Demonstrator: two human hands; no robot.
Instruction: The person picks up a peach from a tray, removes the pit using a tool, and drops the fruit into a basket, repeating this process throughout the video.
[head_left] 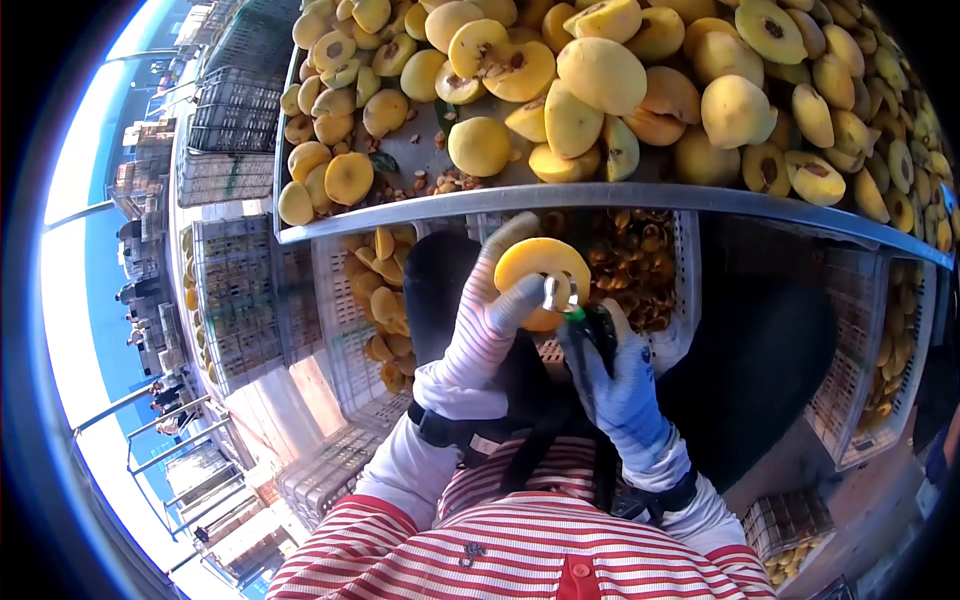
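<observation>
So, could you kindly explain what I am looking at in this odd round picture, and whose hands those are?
There is no machine here: one person wears a camera on the head, and its wide lens looks down at their own striped shirt and gloved hands, bending everything round. The left hand, in a pale glove, holds a peeled yellow fruit half. The right hand, in a blue glove, keeps its grip on a small tool with a metal loop set against that fruit. Beyond the hands, a metal tray carries many more yellow fruit pieces. Below it, white plastic crates hold cut fruit and scraps.
</observation>
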